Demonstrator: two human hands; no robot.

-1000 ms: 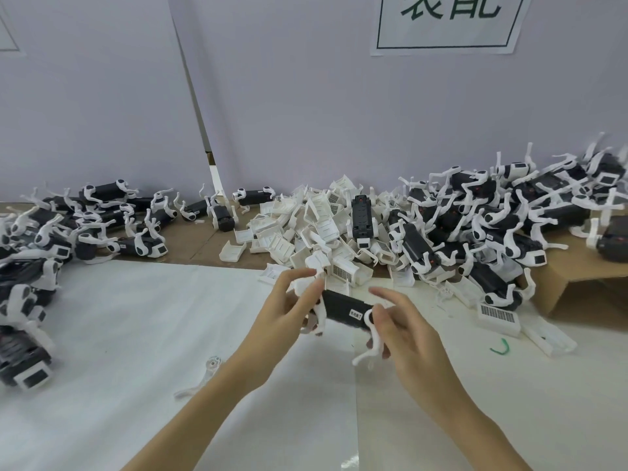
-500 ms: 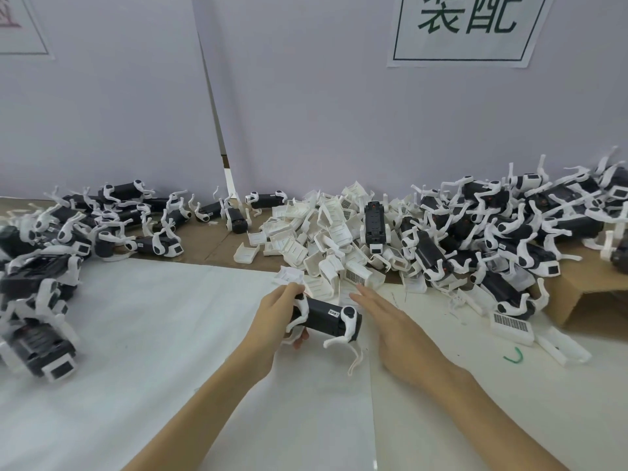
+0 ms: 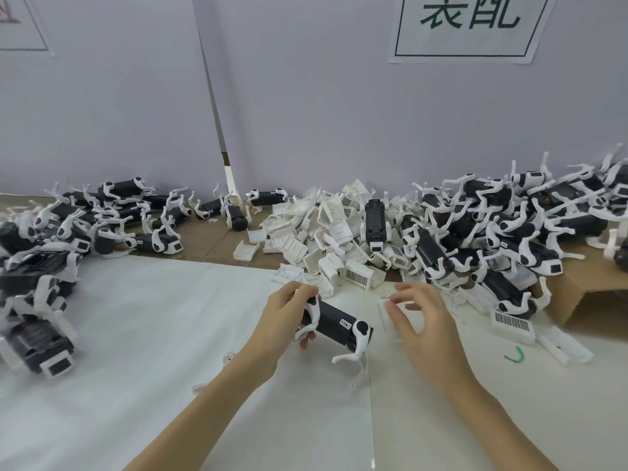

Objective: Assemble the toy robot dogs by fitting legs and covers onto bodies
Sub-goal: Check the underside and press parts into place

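My left hand point(image 3: 285, 321) grips one end of a black toy dog body point(image 3: 334, 322) with white legs, held just above the white table sheet point(image 3: 142, 334). My right hand point(image 3: 419, 326) is to its right, fingers curled, pinching a white cover point(image 3: 387, 316) at its fingertips. Behind both hands lies a heap of white covers point(image 3: 326, 246). Black dog bodies with legs are piled at the right point(image 3: 503, 232).
More toy dogs lie in a pile along the left point(image 3: 51, 239). A loose white leg point(image 3: 217, 372) lies by my left forearm. A barcode-labelled cover point(image 3: 513, 326) and a green wire bit point(image 3: 515, 355) lie at the right. Brown cardboard point(image 3: 584, 283) edges the right pile; a wall stands behind.
My right hand has left the dog body, moved right and picked up a white cover. My left hand keeps hold of the dog, which dropped lower.
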